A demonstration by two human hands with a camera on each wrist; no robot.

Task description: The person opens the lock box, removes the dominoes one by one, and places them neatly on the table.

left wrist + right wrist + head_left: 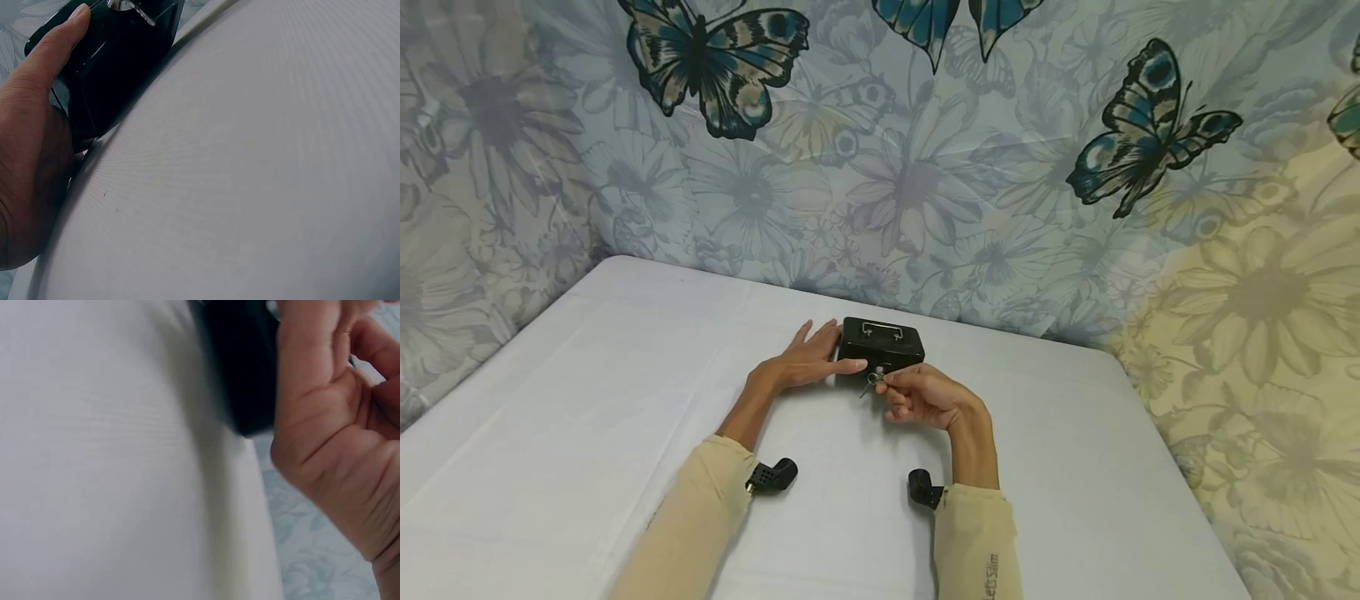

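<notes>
A person's left hand (805, 358) lies against the left side of a small black metal cash box (880, 347), its fingers extended and its thumb stretched across the upper front. The right hand (928, 396) pinches small metal keys (146, 17) between thumb and forefinger at the silver lock (879, 370) on the box's front; one key hangs at an angle beside the fingers. The other fingers of that hand curl loosely below.

The box sits upright near the far edge of a white worktop (587, 400), its lid down and a thin metal handle (883, 326) lying on top. Both forearms wear cream sleeves (688, 517), the right one printed with dark lettering, and a black wrist camera (778, 475) juts inward from each cuff. Behind the worktop hangs a patterned backdrop (917, 183) of pale flowers and blue-and-black butterflies (1150, 137), lit yellow toward the right.
</notes>
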